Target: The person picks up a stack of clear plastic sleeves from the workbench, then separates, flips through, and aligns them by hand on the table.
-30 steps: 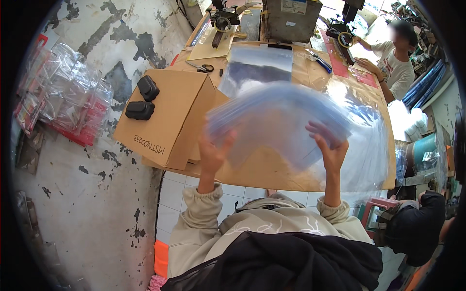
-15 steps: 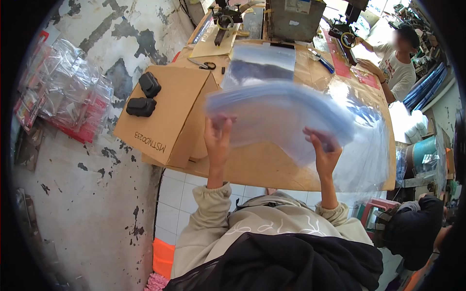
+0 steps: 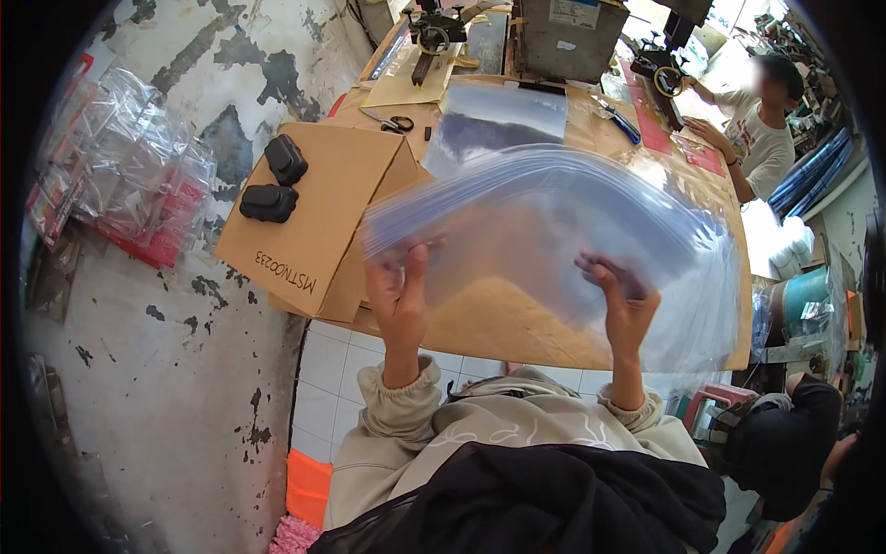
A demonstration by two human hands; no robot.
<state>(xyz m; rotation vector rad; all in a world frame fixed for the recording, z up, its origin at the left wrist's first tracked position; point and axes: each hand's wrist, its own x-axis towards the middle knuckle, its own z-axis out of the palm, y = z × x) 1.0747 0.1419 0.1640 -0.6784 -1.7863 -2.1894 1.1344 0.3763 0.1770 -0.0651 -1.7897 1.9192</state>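
A stack of clear, bluish plastic sheets (image 3: 544, 189) hangs between my hands above the table, bowed upward in an arch with its layered edges fanned a little. My left hand (image 3: 397, 300) grips the left end, thumb on the near side and fingers partly hidden behind the film. Toward the right end, my right hand (image 3: 626, 300) pinches the stack in the same way, its fingers showing dimly through the plastic. More clear film (image 3: 706, 328) lies over the table's right side, partly behind the held stack.
To the left stands a cardboard box (image 3: 305, 217) carrying two black cases (image 3: 269, 203). Beyond the stack are flat plastic sheets (image 3: 498, 120), scissors (image 3: 397, 123), a blue-handled cutter (image 3: 623, 125) and clamp-like machines (image 3: 434, 37). A co-worker (image 3: 757, 129) works at the far right; another person (image 3: 784, 443) is at lower right.
My left hand has moved left and nearer to me, and my right hand slightly nearer. The stack has spread wider and arches more sharply.
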